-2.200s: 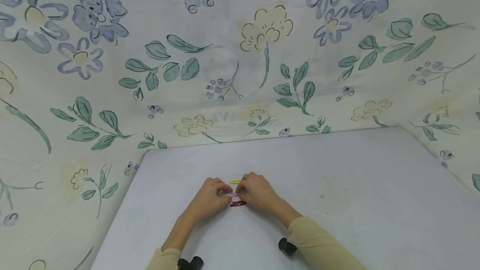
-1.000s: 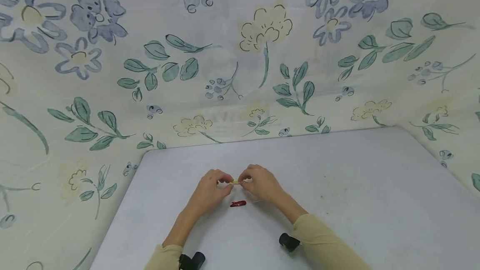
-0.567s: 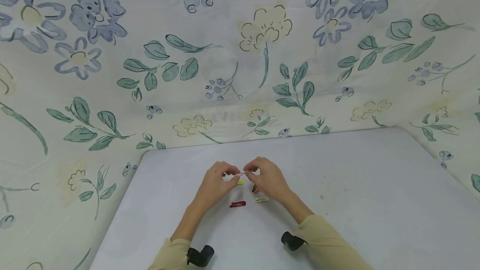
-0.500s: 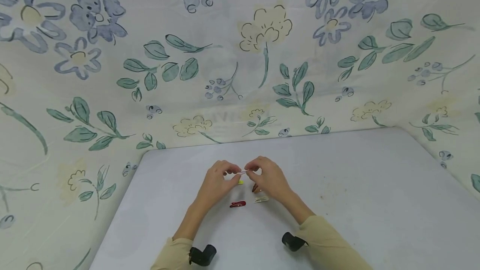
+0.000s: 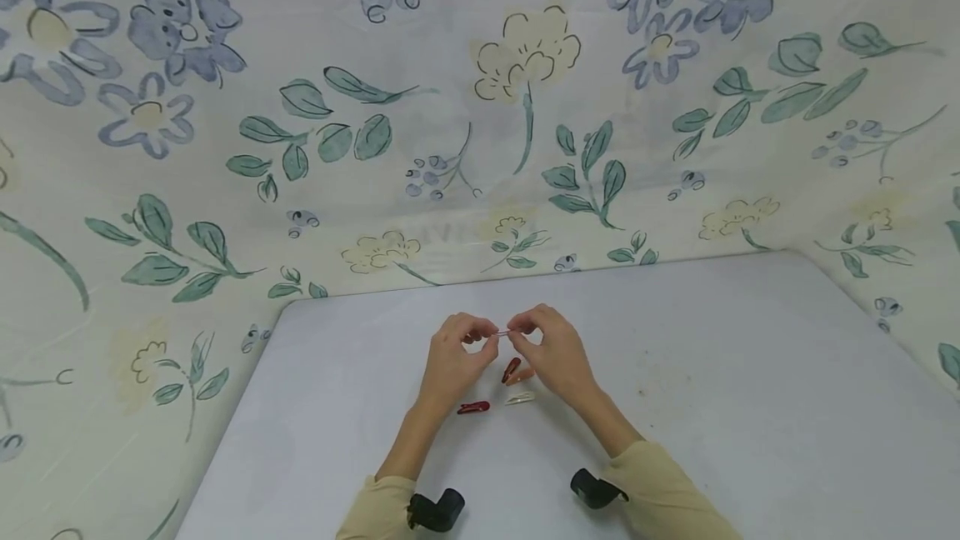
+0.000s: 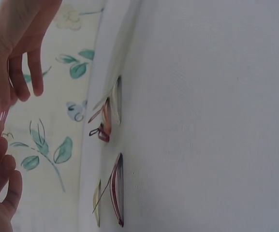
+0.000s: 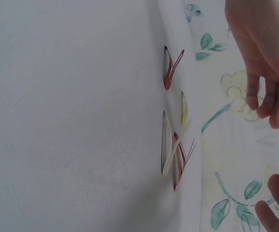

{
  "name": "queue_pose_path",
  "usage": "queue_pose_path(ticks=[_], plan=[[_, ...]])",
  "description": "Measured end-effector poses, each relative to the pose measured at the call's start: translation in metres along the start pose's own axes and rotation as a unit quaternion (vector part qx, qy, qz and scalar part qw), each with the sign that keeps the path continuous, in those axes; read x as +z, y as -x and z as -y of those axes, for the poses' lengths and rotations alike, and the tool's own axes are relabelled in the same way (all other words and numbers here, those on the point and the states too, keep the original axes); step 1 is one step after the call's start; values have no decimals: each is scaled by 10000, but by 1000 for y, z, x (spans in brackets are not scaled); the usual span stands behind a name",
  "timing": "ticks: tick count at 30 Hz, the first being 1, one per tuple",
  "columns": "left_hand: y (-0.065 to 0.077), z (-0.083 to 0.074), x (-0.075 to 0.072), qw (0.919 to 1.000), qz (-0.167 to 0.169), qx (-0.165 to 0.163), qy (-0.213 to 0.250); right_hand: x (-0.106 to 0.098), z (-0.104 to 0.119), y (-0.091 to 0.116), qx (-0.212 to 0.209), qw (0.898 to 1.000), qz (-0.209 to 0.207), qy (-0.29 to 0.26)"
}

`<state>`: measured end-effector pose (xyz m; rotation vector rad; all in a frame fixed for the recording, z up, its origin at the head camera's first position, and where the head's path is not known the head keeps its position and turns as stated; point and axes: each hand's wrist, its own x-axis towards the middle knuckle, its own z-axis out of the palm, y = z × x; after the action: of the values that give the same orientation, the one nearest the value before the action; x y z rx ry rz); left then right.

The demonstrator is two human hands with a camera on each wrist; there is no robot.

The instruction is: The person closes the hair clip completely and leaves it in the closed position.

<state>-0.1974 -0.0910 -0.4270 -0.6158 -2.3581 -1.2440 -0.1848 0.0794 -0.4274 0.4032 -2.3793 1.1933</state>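
Pinches one end of a slender pink clip [image 5: 503, 333] with the left hand [image 5: 453, 365], thumb against bent forefinger, and clamps the other end likewise with the right hand [image 5: 557, 357]. Leaves just a short pink stretch showing between the two hands, raised off the white surface [image 5: 697, 407]. Looks thin and pale in the wrist views, split into parallel strips, with both ends covered by fingers. Lets the spare fingers hang loosely bent, apart from the clip.

Can see lying below, straight on the surface, a dark red clip [image 5: 473, 407] at the left, sprung open in a narrow V, and just right of it a cream clip [image 5: 519, 398], also spread. Behind the cream one, can make out an orange-brown clip [image 5: 521, 377] with a dark brown arm [image 5: 512, 368] angled away; cannot tell if one piece or two. Can find in the wrist views a small yellow clip [image 7: 184, 110] too, between the dark red and the orange-brown ones. Wears beige sleeves [image 5: 378, 508] and black wrist mounts [image 5: 437, 512], before a flower-patterned backdrop [image 5: 450, 65].
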Motion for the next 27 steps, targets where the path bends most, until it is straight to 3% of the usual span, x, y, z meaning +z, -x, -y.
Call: queue_pose_path(ticks=[4, 7, 15, 27], plan=[[0, 1, 9, 9995, -267, 92, 139, 0, -2, 3, -174, 9994, -283, 45], [0, -2, 16, 9989, -384, 49, 246, 0, -3, 4, -64, 9993, -361, 70], [1, -12, 31, 9956, -677, -314, 567, -5, -5, 6, 82, 9973, -729, 46], [5, -13, 46, 9865, -1270, -714, 744, 2, -10, 9, 109, 9950, -995, 1]])
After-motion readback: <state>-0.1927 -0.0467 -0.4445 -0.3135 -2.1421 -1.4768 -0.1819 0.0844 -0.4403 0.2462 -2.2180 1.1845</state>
